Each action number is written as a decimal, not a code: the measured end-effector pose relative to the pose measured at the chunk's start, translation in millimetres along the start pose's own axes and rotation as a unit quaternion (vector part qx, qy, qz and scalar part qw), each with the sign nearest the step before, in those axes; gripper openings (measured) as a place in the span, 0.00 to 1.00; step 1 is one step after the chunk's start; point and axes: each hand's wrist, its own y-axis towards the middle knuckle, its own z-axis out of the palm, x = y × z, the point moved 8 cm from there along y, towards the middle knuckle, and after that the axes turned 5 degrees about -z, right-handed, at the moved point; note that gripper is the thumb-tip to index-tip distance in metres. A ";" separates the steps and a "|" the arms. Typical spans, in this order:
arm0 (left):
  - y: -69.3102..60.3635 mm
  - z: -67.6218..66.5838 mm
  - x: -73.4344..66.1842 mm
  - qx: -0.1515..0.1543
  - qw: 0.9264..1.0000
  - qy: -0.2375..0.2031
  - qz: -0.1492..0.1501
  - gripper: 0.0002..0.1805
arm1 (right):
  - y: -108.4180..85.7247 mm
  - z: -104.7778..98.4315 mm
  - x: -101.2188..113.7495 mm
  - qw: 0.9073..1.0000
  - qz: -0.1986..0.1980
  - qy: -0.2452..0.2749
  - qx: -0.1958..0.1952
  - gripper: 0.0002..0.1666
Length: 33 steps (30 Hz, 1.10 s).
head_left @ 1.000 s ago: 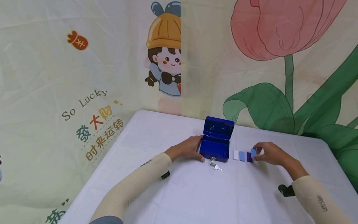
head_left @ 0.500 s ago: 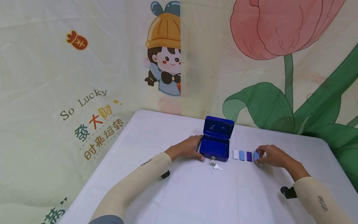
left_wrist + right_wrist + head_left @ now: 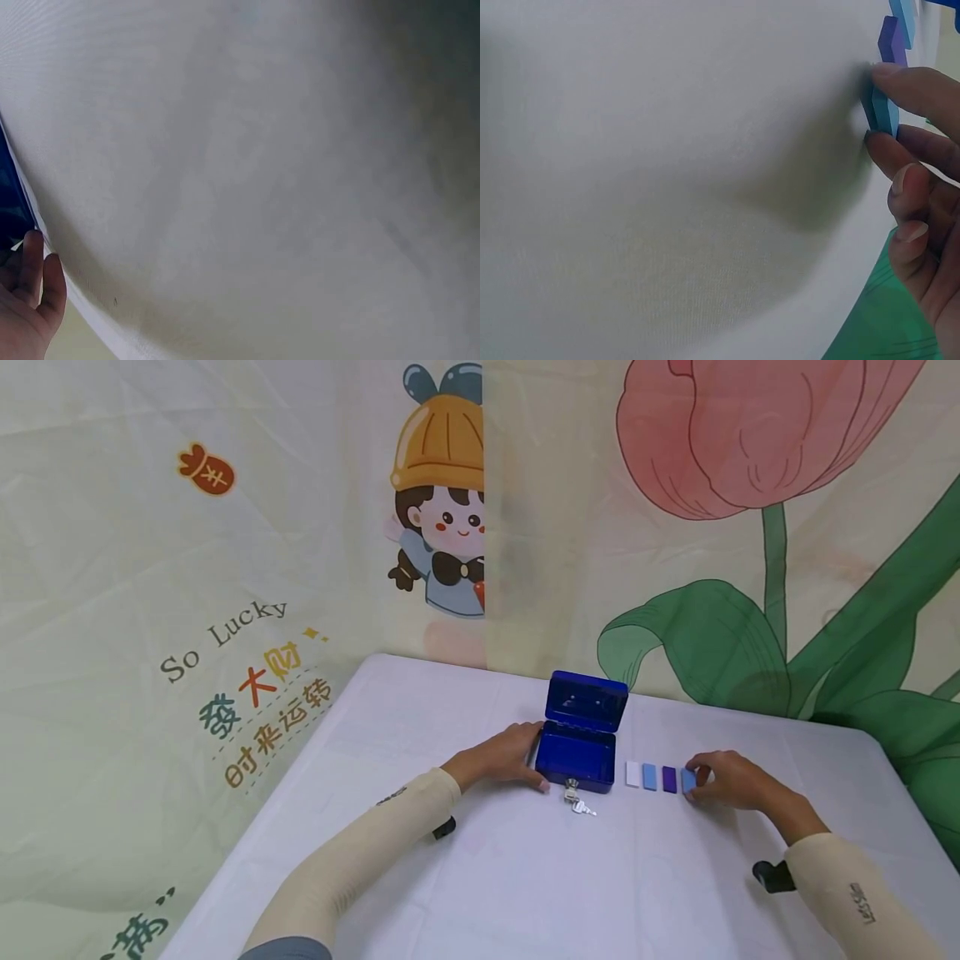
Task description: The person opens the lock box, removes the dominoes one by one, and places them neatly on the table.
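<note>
A blue metal cash box (image 3: 575, 785) stands with its lid (image 3: 587, 702) raised. My left hand (image 3: 501, 756) rests against its left side, thumb near the front corner; the left wrist view catches only part of the box (image 3: 13, 196) beside the fingers (image 3: 53, 292). Between thumb and fingertips, my right hand (image 3: 731, 779) pinches a light blue block (image 3: 886, 114) at the right end of a short row. To its left lie a purple block (image 3: 669, 780), another light blue block (image 3: 649, 777) and a white block (image 3: 633, 775).
A silver lock (image 3: 572, 788) hangs at the front of the box, with keys (image 3: 582, 808) on the white-covered table (image 3: 555, 893). Printed cloth walls (image 3: 540, 568) rise behind the table's far edge. A black strap-on device shows at each wrist.
The right hand has moved slightly right and down, setting the light blue block beside the purple one, which it had partly covered. The left hand and box have stayed put.
</note>
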 end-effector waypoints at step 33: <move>-51.8 -21.4 17.0 -0.059 0.991 0.103 -0.056 0.56 | -50.7 -24.5 0.7 0.980 0.032 -0.109 -0.166 0.51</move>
